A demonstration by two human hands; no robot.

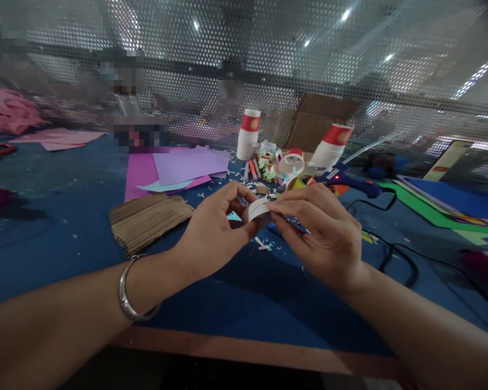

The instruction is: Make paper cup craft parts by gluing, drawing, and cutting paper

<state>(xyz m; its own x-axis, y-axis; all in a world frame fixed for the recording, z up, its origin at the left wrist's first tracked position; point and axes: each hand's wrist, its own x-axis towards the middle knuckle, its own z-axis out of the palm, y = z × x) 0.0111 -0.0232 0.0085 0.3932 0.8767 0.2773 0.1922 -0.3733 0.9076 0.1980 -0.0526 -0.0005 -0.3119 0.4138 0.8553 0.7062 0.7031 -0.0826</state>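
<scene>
A small curved piece of white paper [258,210] is held between both hands above the blue table. My left hand [215,227], with a silver bangle on its wrist, pinches the piece at its left side between thumb and fingers. On the other side, the thumb and fingertips of my right hand [323,230] close on its right edge. Fingers cover part of the piece, so its full shape is hidden. Paper scraps [262,244] lie on the table just below the hands.
Corrugated cardboard [148,219] and purple paper sheets [191,165] lie left. Behind the hands stand stacked paper cups [249,135] and a tilted cup stack [334,143]. A blue glue gun [352,181] with a lit red light trails a black cable right. Coloured sheets [427,206] lie far right.
</scene>
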